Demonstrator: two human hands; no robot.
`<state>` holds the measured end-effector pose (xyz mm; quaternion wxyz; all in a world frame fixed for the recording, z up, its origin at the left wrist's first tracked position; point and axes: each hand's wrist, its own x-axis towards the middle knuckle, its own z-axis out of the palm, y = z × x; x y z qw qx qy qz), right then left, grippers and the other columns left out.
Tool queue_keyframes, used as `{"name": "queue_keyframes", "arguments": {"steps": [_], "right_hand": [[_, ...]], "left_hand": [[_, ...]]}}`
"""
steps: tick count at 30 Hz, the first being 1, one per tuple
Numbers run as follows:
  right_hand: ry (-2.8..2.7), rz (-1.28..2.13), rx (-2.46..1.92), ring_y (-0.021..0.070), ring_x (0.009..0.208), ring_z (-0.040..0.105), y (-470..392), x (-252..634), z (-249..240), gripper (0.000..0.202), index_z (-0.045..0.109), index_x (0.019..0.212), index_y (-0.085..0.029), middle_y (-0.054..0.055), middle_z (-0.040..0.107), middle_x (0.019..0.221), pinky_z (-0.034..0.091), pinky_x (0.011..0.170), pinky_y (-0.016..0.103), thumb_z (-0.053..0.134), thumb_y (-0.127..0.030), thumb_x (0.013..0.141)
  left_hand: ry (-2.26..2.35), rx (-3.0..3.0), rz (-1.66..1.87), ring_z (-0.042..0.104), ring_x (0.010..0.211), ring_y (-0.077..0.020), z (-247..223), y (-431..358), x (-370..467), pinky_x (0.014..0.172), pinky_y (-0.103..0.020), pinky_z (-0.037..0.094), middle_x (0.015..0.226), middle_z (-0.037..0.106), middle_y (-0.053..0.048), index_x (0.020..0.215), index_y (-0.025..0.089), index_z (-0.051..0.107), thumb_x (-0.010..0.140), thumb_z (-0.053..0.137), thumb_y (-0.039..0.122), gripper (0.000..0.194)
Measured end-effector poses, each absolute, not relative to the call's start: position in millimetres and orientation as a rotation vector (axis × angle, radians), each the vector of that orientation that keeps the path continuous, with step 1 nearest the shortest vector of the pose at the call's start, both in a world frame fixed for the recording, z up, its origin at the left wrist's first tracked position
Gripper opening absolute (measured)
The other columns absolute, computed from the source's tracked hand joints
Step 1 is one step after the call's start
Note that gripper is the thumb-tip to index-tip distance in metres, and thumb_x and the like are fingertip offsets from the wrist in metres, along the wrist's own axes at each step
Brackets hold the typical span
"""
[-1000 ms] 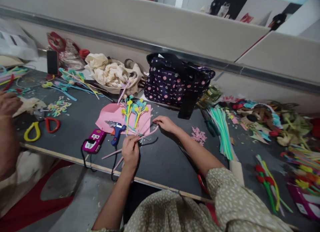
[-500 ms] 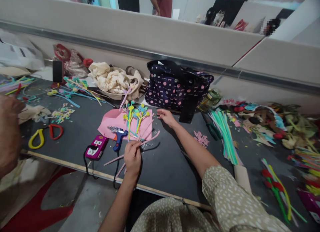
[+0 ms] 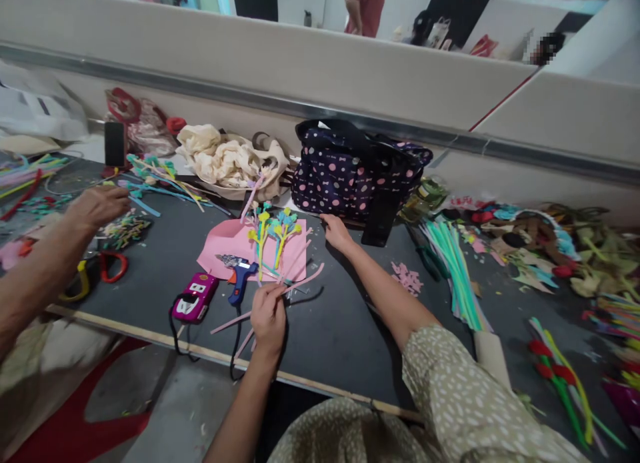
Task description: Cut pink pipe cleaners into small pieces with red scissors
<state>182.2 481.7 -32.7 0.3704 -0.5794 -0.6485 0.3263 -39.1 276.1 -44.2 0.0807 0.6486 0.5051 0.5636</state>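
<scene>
Near the front of the dark table, my left hand is closed around several pink stems that stick out on both sides. My right hand rests on the table in front of the polka-dot bag, its fingers close together; whether something tiny is between them is hidden. Between the hands lies a pink sheet with yellow and teal flower stems on it. A blue glue gun sits on the sheet's lower edge, left of my left hand, beside a magenta power strip.
Another person's arm reaches in from the left over scissors. Behind stand a cream cloth bag and a polka-dot bag. To the right are pink scraps, dark pliers, green stems and red flowers.
The other person's hand has moved right, over the scissors and small pieces. The view has shifted slightly. My right hand's fingers look more drawn together; my left hand still holds the pink stems.
</scene>
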Motion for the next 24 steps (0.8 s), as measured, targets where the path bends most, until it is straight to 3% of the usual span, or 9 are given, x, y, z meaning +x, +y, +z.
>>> {"name": "queue_keyframes", "arguments": {"steps": [4, 8, 12, 16, 20, 24], "right_hand": [[-1.762, 0.878, -1.451, 0.0185, 0.100, 0.064, 479.2, 178.8, -28.3, 0.049, 0.068, 0.105, -0.016, 0.009, 0.071, 0.106, 0.045, 0.099, 0.035, 0.044, 0.008, 0.070], [-1.712, 0.891, -1.495, 0.0162, 0.087, 0.067, 475.9, 181.3, -28.0, 0.045, 0.065, 0.109, -0.015, 0.009, 0.071, 0.102, 0.050, 0.091, 0.035, 0.042, 0.005, 0.075], [-1.637, 1.032, -1.513, 0.0155, 0.072, 0.068, 474.8, 181.4, -30.7, 0.036, 0.064, 0.102, -0.012, 0.010, 0.071, 0.089, 0.056, 0.073, 0.032, 0.042, 0.002, 0.077], [-1.518, 1.151, -1.440, 0.0140, 0.087, 0.069, 474.9, 176.6, -31.9, 0.037, 0.059, 0.108, -0.014, 0.013, 0.068, 0.108, 0.056, 0.069, 0.025, 0.039, 0.001, 0.080], [-1.436, 1.277, -1.384, 0.0164, 0.078, 0.070, 472.2, 173.9, -31.2, 0.033, 0.057, 0.109, -0.013, 0.013, 0.070, 0.095, 0.058, 0.066, 0.030, 0.048, -0.003, 0.079], [-1.361, 1.289, -1.318, 0.0169, 0.094, 0.068, 469.0, 171.3, -26.3, 0.038, 0.057, 0.112, -0.017, 0.012, 0.067, 0.109, 0.057, 0.079, 0.033, 0.052, -0.004, 0.077]], "left_hand": [[1.523, 1.930, 1.677, 0.060, 0.091, -0.0174, -44.2, 275.7, -39.6, 0.082, -0.034, 0.050, 0.093, 0.063, -0.006, 0.098, 0.019, 0.066, 0.085, 0.052, 0.007, 0.023], [1.502, 1.924, 1.695, 0.060, 0.092, -0.0175, -43.8, 275.8, -39.3, 0.082, -0.034, 0.050, 0.095, 0.064, -0.006, 0.099, 0.019, 0.066, 0.085, 0.052, 0.007, 0.023], [1.509, 1.933, 1.690, 0.060, 0.091, -0.0169, -42.5, 275.4, -38.6, 0.082, -0.034, 0.050, 0.094, 0.064, -0.006, 0.099, 0.019, 0.067, 0.085, 0.052, 0.007, 0.023], [1.539, 1.938, 1.664, 0.060, 0.090, -0.0171, -40.6, 274.7, -38.4, 0.082, -0.034, 0.050, 0.093, 0.063, -0.006, 0.098, 0.018, 0.066, 0.086, 0.051, 0.008, 0.022], [1.556, 1.939, 1.649, 0.060, 0.091, -0.0175, -39.4, 274.6, -38.4, 0.082, -0.034, 0.050, 0.093, 0.064, -0.007, 0.096, 0.018, 0.067, 0.086, 0.051, 0.009, 0.021], [1.562, 1.943, 1.645, 0.060, 0.092, -0.0172, -40.2, 275.0, -38.6, 0.083, -0.034, 0.049, 0.093, 0.064, -0.006, 0.096, 0.018, 0.066, 0.086, 0.051, 0.008, 0.021]]}}
